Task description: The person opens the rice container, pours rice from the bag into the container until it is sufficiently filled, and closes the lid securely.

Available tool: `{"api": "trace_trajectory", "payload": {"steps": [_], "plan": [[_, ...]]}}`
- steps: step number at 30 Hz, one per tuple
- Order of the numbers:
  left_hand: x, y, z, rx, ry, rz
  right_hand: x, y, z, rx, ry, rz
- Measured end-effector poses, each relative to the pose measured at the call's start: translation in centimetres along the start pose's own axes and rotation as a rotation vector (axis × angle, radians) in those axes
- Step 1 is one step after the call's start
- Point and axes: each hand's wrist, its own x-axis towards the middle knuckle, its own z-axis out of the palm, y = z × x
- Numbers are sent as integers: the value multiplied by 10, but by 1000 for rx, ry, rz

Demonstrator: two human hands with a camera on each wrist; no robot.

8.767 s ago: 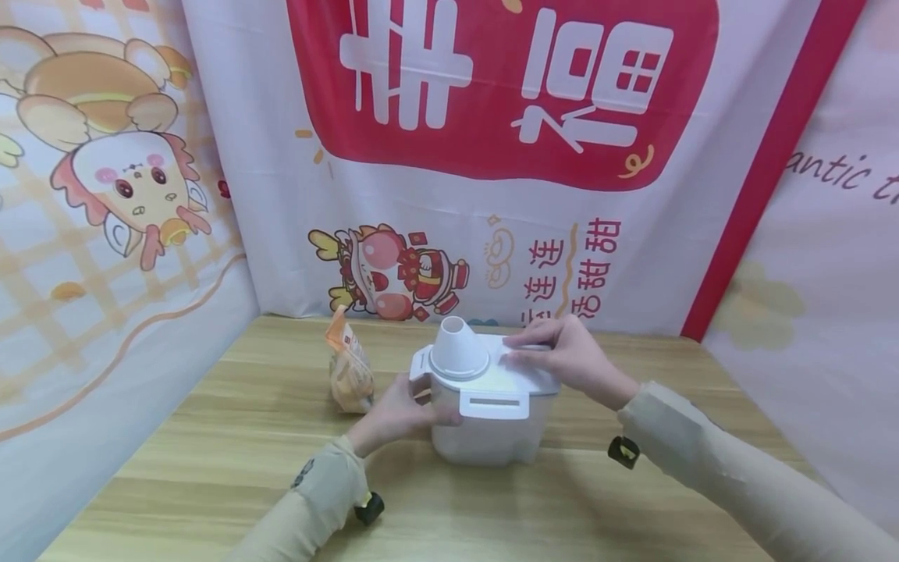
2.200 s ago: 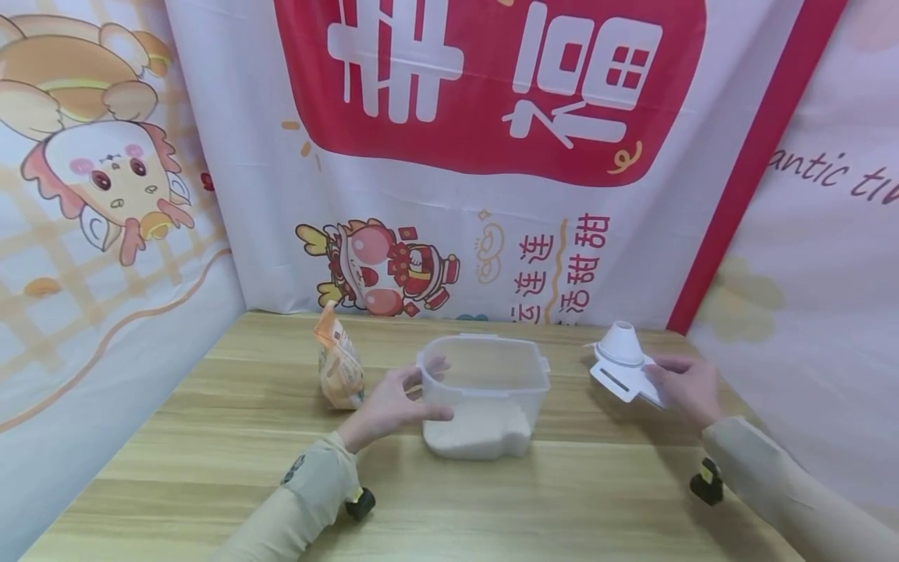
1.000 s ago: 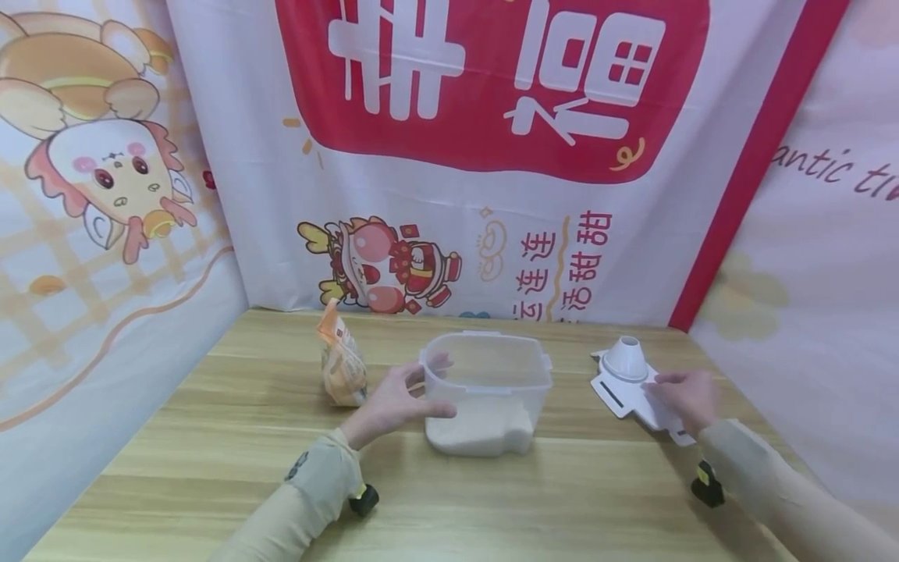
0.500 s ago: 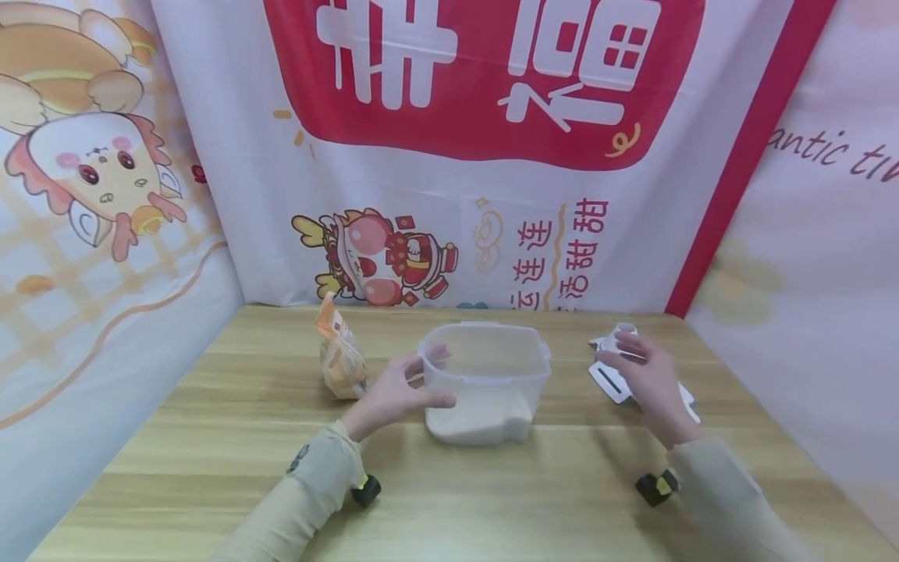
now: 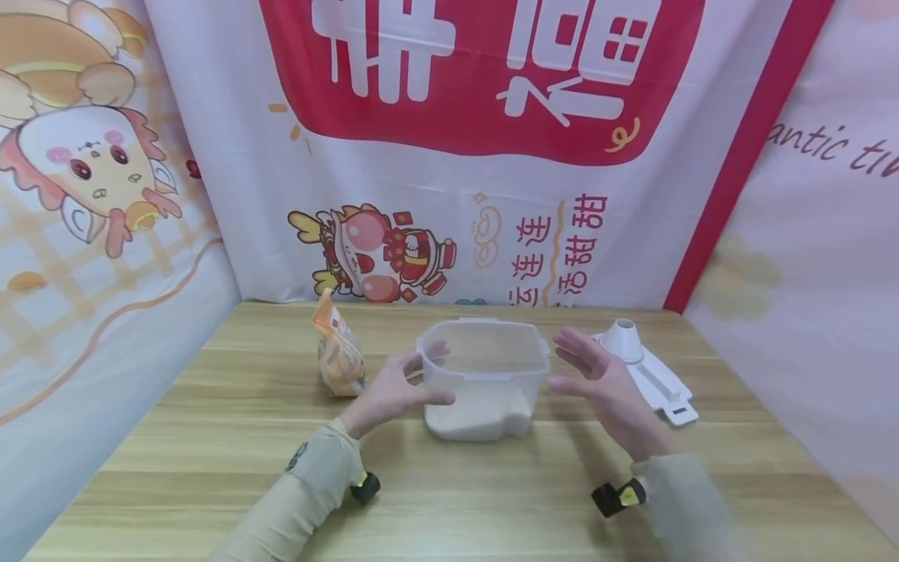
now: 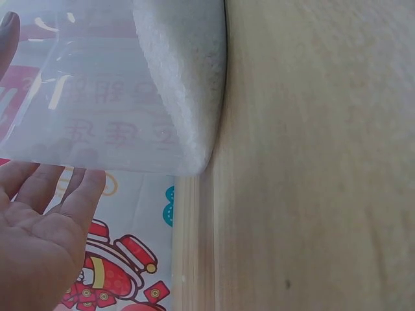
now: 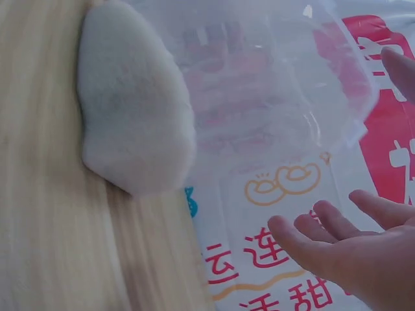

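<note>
A clear, lidless plastic container (image 5: pixel 481 382) stands upright on the wooden table, its lower part filled with white grains (image 6: pixel 194 71) that look like rice. My left hand (image 5: pixel 393 394) is at the container's left end, with the thumb in front and nearly straight fingers against the far side. To the right of the container, my right hand (image 5: pixel 611 394) is spread and holds nothing. A gap separates its fingers from the container wall in the right wrist view. Beyond that hand lies the white lid (image 5: pixel 656 378) with a cone-shaped cup on it, partly hidden by the hand.
An orange and clear plastic bag (image 5: pixel 342 359) stands left of the container, close behind the left hand. The wooden table (image 5: pixel 477 499) meets a printed cloth backdrop (image 5: pixel 393 172) at its far edge. More printed cloth (image 5: pixel 808 257) flanks the table on both sides.
The right hand took the lid off the container, laid it on the table at the right and let go. It has since moved left towards the container. The left hand stays at the container.
</note>
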Motion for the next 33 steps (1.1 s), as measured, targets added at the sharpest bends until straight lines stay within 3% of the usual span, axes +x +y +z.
{"api": "trace_trajectory", "payload": {"steps": [6, 13, 22, 33], "plan": [[1, -1, 0, 27, 6, 3, 6, 16, 8, -33, 14, -18], [1, 0, -1, 9, -10, 6, 9, 29, 9, 3, 30, -4], [1, 1, -1, 3, -12, 8, 13, 38, 15, 55, -1, -35], [1, 0, -1, -7, -2, -8, 13, 41, 16, 15, 4, -10]]}}
